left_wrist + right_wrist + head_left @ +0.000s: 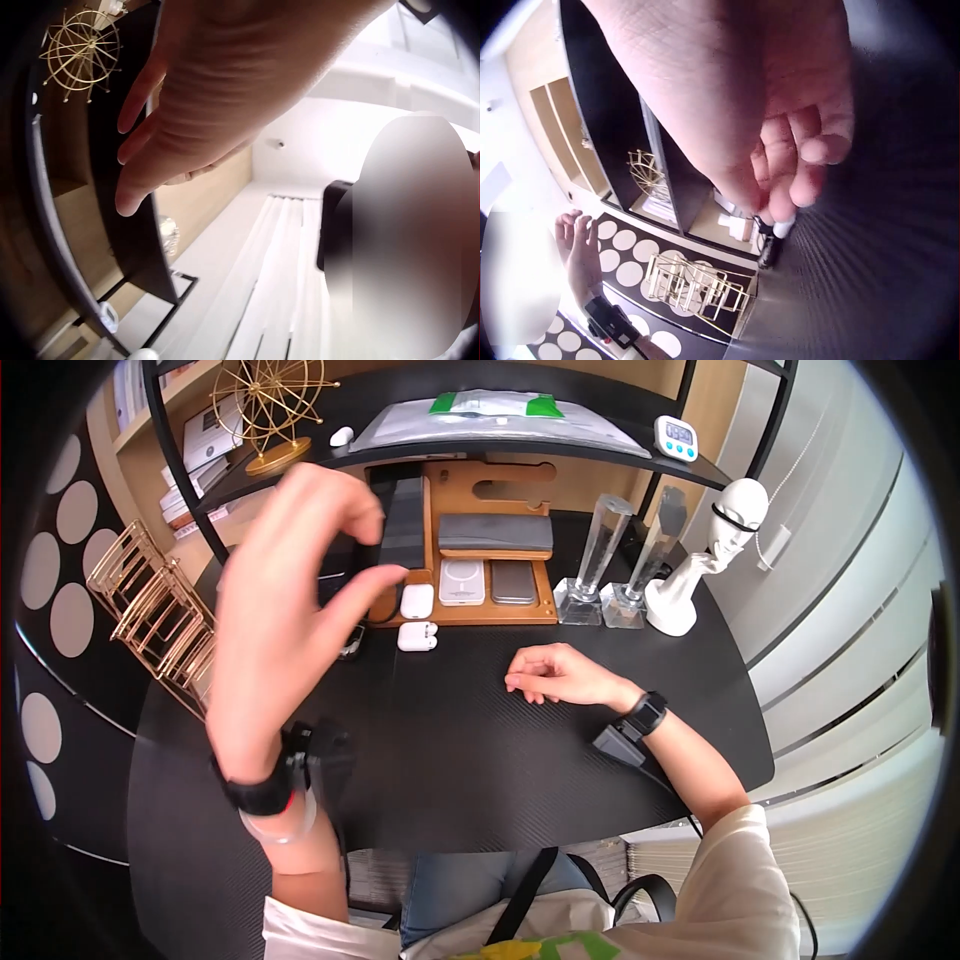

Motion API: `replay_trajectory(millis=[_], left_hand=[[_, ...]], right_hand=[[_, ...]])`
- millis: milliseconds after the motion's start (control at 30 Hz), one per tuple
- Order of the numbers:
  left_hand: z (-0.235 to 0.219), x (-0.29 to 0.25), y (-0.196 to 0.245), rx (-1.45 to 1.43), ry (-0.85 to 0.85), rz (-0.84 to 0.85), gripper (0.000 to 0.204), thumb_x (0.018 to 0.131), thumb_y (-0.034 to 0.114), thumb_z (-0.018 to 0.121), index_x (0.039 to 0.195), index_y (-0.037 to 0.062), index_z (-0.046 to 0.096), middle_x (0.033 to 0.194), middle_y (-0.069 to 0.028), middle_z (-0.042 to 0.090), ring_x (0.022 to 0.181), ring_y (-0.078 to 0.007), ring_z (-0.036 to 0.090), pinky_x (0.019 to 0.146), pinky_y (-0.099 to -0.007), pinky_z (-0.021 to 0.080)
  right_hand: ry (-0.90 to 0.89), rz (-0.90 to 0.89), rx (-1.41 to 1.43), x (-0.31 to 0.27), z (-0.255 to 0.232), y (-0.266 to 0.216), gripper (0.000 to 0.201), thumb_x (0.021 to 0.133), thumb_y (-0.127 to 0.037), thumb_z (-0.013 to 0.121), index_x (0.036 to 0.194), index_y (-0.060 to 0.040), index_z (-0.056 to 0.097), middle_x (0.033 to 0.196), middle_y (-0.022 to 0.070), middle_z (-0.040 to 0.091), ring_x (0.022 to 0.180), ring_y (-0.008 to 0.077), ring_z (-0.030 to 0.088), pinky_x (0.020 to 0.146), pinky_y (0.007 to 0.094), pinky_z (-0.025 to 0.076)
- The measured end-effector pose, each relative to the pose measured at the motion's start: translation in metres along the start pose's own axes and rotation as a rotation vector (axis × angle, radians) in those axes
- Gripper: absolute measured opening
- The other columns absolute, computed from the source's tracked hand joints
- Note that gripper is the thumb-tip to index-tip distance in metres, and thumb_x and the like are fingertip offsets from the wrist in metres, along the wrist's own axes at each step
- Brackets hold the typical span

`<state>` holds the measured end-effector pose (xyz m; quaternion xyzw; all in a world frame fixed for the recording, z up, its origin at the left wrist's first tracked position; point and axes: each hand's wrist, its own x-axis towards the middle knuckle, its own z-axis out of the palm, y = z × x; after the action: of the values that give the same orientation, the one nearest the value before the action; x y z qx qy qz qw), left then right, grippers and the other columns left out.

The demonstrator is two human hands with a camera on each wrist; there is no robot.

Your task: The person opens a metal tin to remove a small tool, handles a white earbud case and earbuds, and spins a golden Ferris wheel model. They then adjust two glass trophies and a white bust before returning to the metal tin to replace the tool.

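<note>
My left hand (285, 600) is raised over the left side of the black desk (450, 760). Its fingers bend loosely, the thumb stands apart from them, and nothing is between. In the left wrist view that hand (240, 82) hangs across the shelf edge, fingers relaxed. My right hand (570, 676) rests on the desk with loosely curled fingers and holds nothing; the right wrist view shows its bare palm (705, 97). Between the hands lies a white earbud case (415, 637), just in front of a wooden organizer (490, 616). A watch (352, 644) is partly hidden behind the left hand.
The organizer bears a grey case (496, 533), a white power bank (462, 582) and a dark phone-like slab (513, 582). To its right stand crystal trophies (604, 545) and a white head figure (672, 605). A gold wire rack (165, 615) stands left; a shelf (330, 455) spans above.
</note>
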<state>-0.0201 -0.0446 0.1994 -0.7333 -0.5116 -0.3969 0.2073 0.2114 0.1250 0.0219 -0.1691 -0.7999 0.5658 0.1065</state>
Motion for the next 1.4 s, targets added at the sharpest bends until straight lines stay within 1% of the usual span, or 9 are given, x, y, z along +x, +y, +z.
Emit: replay_trajectory(millis=[200,467,600,733,833,900,1000,1133,1400], left_hand=[[0.071,-0.060,-0.060,0.147,-0.532,-0.135,0.031,0.081,0.020,0.074,0.105,0.0052,0.060,0.102,-0.0110,0.058,0.098,-0.0308,0.061,0.083,-0.0377,0.051],[0.096,-0.110,-0.079,0.138,-0.672,-0.207,0.046,0.088,0.028,0.069,0.129,0.0088,0.060,0.127,-0.0082,0.057,0.111,-0.0282,0.060,0.091,-0.0378,0.051],[0.095,-0.116,-0.076,0.184,-0.549,-0.122,0.050,0.088,0.031,0.067,0.130,0.0058,0.056,0.119,-0.0079,0.058,0.106,-0.0269,0.061,0.084,-0.0364,0.054],[0.034,-0.104,-0.069,0.205,-0.394,-0.153,0.042,0.088,0.031,0.068,0.121,0.0077,0.059,0.106,-0.0091,0.058,0.095,-0.0287,0.061,0.081,-0.0382,0.052],[-0.039,-0.099,-0.062,0.433,-0.016,-0.130,0.004,0.089,0.005,0.059,0.086,0.0021,0.061,0.083,-0.0107,0.054,0.079,-0.0292,0.056,0.069,-0.0380,0.046],[-0.082,-0.109,-0.077,0.693,0.342,-0.184,0.008,0.090,0.002,0.057,0.082,-0.0006,0.056,0.078,-0.0100,0.050,0.075,-0.0254,0.048,0.069,-0.0354,0.041],[-0.134,-0.126,-0.107,0.837,0.462,-0.441,0.015,0.097,0.017,0.059,0.095,0.0027,0.062,0.091,-0.0092,0.059,0.090,-0.0232,0.057,0.084,-0.0355,0.045],[-0.156,-0.162,-0.148,0.106,0.423,-0.594,0.027,0.104,0.021,0.048,0.115,0.0021,0.064,0.110,-0.0062,0.065,0.110,-0.0140,0.057,0.099,-0.0271,0.041],[-0.135,-0.172,-0.154,0.386,0.388,-0.723,0.030,0.105,0.025,0.045,0.101,0.0018,0.063,0.099,-0.0046,0.064,0.092,-0.0113,0.060,0.082,-0.0278,0.049]], right_hand=[[0.102,0.015,0.091,0.004,0.006,0.010,0.018,0.098,-0.023,0.061,0.095,-0.0063,0.066,0.072,-0.0042,0.062,0.065,0.0025,0.057,0.053,0.0186,0.044],[0.177,-0.060,0.092,0.000,0.014,0.019,0.017,0.096,-0.021,0.065,0.094,-0.0045,0.066,0.071,-0.0019,0.064,0.065,0.0042,0.060,0.058,0.0210,0.048],[0.179,-0.055,0.102,-0.005,0.015,0.013,0.014,0.098,-0.018,0.062,0.095,-0.0046,0.064,0.075,-0.0035,0.061,0.062,0.0017,0.055,0.049,0.0170,0.040],[0.188,-0.034,0.097,-0.004,0.017,0.016,0.012,0.098,-0.015,0.061,0.092,-0.0040,0.062,0.071,-0.0028,0.058,0.057,0.0024,0.050,0.048,0.0184,0.037],[0.216,0.021,0.048,-0.004,0.015,0.017,0.010,0.095,-0.012,0.064,0.088,-0.0042,0.065,0.065,-0.0032,0.061,0.057,0.0018,0.055,0.050,0.0177,0.042],[0.224,0.005,0.025,-0.003,0.015,0.018,0.012,0.095,-0.013,0.064,0.087,-0.0041,0.065,0.065,-0.0031,0.061,0.056,0.0020,0.054,0.050,0.0176,0.042],[0.227,-0.015,0.005,-0.002,0.017,0.019,0.013,0.096,-0.013,0.063,0.087,-0.0039,0.065,0.064,-0.0030,0.061,0.056,0.0023,0.054,0.051,0.0180,0.042],[0.240,-0.036,0.008,-0.003,0.017,0.020,0.013,0.096,-0.013,0.062,0.087,-0.0033,0.065,0.064,-0.0029,0.060,0.056,0.0025,0.054,0.051,0.0185,0.042],[0.232,-0.036,0.003,-0.004,0.015,0.023,0.013,0.096,-0.013,0.063,0.086,-0.0034,0.065,0.063,-0.0027,0.059,0.056,0.0022,0.053,0.049,0.0181,0.041]])
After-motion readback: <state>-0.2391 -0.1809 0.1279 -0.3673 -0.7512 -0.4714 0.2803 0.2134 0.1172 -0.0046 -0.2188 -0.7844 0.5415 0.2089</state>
